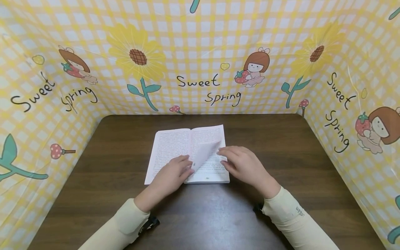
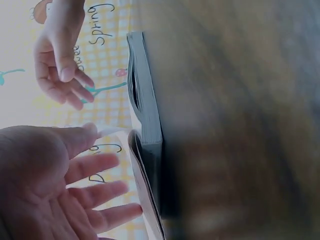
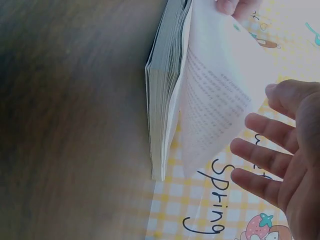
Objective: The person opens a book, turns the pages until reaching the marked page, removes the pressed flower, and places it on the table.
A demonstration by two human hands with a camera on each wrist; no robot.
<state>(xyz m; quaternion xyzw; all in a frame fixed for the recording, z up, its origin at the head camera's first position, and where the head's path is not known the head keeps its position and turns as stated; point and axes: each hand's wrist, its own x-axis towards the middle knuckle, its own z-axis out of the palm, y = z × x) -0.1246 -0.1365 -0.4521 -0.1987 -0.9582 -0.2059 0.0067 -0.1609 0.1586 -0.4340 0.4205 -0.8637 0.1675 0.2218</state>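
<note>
An open book (image 1: 171, 146) with printed pages lies on the brown table, its thicker stack of pages on the right. One right-hand page (image 3: 215, 95) stands lifted and bent, slanting across the stack. My left hand (image 1: 172, 173) is over the book's lower middle, its thumb tip at the bottom corner of that raised page; the other fingers (image 2: 102, 192) extend apart from the thumb. At the book's right edge is my right hand (image 1: 247, 166), fingers loosely extended, with its thumb tip close beside the raised page in the right wrist view.
The wooden table (image 1: 200, 215) extends around the book. Yellow checked cloth (image 1: 200, 45) with flowers, cartoon figures and lettering rises behind the table and along both sides. Dark straps (image 1: 150, 224) show under the sleeves.
</note>
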